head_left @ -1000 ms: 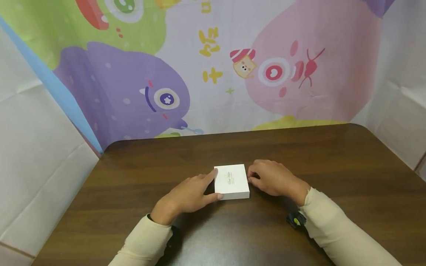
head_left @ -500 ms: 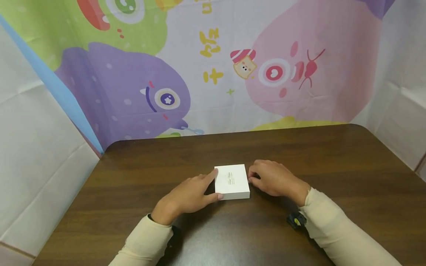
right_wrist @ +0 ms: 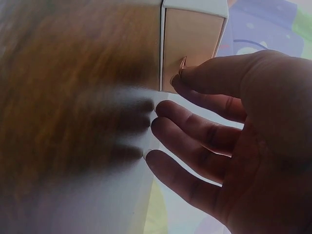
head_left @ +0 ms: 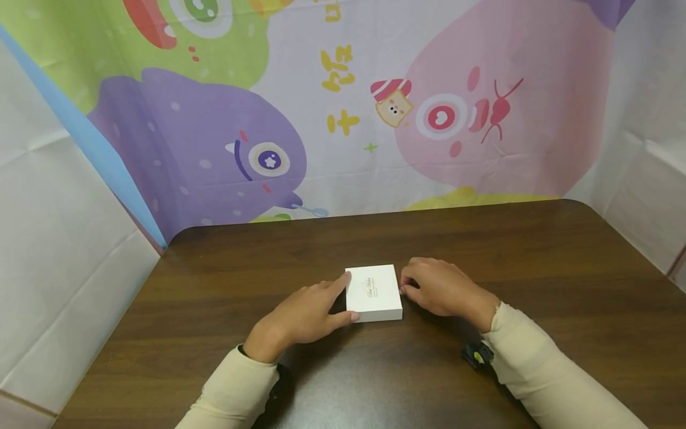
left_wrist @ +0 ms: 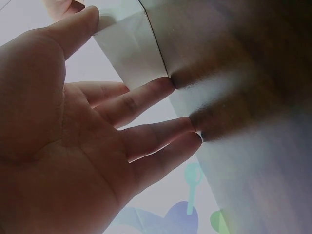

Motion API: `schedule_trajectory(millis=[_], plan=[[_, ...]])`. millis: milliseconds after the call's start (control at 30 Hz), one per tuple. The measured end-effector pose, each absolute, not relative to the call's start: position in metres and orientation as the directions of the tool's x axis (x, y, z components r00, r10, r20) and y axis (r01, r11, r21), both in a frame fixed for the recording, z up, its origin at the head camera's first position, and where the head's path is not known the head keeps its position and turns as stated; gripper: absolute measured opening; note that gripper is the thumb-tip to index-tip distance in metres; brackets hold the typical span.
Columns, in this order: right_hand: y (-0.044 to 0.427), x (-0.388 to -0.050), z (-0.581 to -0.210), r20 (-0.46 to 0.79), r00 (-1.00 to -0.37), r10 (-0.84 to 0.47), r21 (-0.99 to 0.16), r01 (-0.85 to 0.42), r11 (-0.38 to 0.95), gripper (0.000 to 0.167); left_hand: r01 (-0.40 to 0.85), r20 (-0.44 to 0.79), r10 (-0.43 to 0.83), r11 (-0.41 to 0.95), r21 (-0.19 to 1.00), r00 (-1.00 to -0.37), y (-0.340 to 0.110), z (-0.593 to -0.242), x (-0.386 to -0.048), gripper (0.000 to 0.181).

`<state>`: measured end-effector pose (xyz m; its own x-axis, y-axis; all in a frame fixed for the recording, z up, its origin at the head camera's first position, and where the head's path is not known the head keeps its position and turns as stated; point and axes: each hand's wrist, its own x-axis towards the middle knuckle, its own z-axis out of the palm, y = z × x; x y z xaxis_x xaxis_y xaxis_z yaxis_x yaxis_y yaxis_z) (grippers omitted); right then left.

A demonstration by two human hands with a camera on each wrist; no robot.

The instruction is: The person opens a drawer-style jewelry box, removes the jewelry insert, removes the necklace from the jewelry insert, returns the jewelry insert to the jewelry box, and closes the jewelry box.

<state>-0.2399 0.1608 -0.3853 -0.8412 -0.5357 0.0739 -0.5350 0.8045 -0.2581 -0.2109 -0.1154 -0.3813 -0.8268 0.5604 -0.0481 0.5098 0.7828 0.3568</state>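
Observation:
A flat white drawer box [head_left: 373,293] with small gold lettering lies on the table between the hands. From the left, my left hand [head_left: 300,313] steadies it, thumb at the near face and index finger at the far left corner. The left wrist view shows the fingers spread along the box's plain side [left_wrist: 129,53], several fingertips on the tabletop. At the box's right side is my right hand [head_left: 440,287]. Its thumb and index finger pinch a small pull tab [right_wrist: 183,62] on the tan drawer front [right_wrist: 194,36]; the other fingertips rest low by the table.
The brown wooden table [head_left: 225,256] is backed by a cartoon-printed cloth [head_left: 364,179]. Pale panels rise at the left [head_left: 59,238] and right [head_left: 643,149]. A dark wrist device [head_left: 477,355] hangs below the right sleeve.

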Motion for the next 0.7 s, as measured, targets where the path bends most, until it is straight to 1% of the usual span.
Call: schedule_trajectory(millis=[700], plan=[[0.1613, -0.2390, -0.3855, 0.082, -0.846, -0.527, -0.222, -0.531, 0.818, 0.011, 0.502, -0.060, 0.553, 0.792, 0.346, -0.831, -0.1158, -0.3821, -0.2111, 0.080]])
